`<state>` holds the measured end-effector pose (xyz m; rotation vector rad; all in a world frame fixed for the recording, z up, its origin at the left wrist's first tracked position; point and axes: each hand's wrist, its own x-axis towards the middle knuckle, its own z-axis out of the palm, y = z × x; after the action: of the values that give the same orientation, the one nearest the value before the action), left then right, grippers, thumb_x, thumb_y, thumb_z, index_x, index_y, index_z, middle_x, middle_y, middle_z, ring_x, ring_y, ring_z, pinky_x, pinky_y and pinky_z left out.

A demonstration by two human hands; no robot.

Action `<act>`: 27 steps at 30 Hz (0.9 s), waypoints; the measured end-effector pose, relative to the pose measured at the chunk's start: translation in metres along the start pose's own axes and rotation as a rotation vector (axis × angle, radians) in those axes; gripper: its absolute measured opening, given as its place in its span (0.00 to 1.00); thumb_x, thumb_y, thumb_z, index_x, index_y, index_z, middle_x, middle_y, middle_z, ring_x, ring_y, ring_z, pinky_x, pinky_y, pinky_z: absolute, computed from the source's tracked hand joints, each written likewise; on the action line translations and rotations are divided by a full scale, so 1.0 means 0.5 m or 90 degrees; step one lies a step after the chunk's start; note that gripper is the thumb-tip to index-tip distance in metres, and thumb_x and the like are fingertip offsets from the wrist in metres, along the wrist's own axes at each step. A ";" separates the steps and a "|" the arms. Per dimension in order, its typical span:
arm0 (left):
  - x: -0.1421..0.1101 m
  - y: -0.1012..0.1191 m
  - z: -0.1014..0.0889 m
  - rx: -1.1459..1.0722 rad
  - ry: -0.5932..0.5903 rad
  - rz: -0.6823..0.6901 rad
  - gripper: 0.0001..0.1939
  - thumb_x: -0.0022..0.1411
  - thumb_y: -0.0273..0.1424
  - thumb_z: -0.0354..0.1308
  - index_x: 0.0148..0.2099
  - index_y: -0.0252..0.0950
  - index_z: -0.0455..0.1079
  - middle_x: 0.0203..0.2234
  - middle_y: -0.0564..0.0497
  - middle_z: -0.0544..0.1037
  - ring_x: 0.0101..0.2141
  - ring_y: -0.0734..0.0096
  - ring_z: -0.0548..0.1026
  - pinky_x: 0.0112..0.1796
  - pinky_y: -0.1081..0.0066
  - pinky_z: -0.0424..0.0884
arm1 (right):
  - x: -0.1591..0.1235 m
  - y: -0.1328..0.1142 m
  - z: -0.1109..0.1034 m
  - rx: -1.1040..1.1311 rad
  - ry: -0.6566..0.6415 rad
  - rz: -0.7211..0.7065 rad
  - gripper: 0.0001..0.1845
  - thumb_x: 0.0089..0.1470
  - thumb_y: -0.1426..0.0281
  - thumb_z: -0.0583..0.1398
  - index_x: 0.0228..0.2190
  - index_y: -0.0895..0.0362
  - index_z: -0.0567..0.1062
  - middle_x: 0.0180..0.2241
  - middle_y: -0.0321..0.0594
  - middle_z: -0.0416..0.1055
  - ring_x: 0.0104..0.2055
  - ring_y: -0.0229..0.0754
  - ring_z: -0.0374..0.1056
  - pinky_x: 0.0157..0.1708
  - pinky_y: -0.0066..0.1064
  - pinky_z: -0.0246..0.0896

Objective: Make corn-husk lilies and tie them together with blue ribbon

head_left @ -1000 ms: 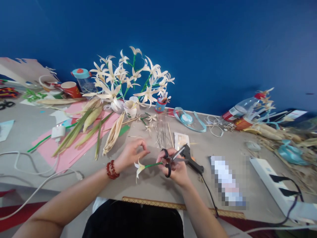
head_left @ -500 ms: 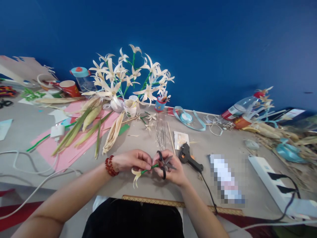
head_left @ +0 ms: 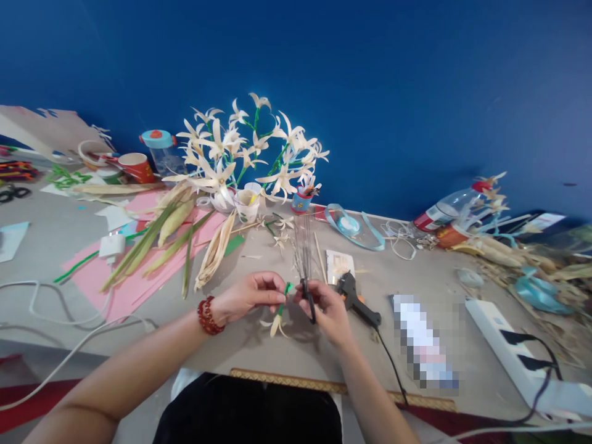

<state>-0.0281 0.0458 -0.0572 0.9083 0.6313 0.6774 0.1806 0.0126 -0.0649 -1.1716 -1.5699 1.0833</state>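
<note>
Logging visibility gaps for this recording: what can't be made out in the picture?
All in the head view:
- Black-handled scissors, right hand: blade opening, blurred.
- Green stem of cream-petalled flower: pinched part, behind left hand.
- Pixelated patch: contents, masked by mosaic.
- Brown dried husk pile: far end, cut off by right edge.

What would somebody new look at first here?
Probably the big spray of pale flowers on green stems, standing up in front of the bright blue wall. Next might come the pink paper on the left of the table, under the green husks, and the red-capped bottle lying tilted at the right.
</note>
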 end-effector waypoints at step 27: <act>-0.008 0.003 0.015 0.032 0.007 0.037 0.10 0.54 0.32 0.67 0.34 0.33 0.70 0.23 0.54 0.72 0.23 0.79 0.69 0.26 0.77 0.64 | -0.078 -0.023 -0.041 -0.028 -0.037 0.114 0.18 0.52 0.54 0.62 0.32 0.57 0.70 0.28 0.41 0.73 0.28 0.41 0.68 0.29 0.30 0.65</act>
<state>-0.0255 0.0396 -0.0515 0.9736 0.6365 0.7223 0.2046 -0.0247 -0.0544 -1.3420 -1.5633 1.2127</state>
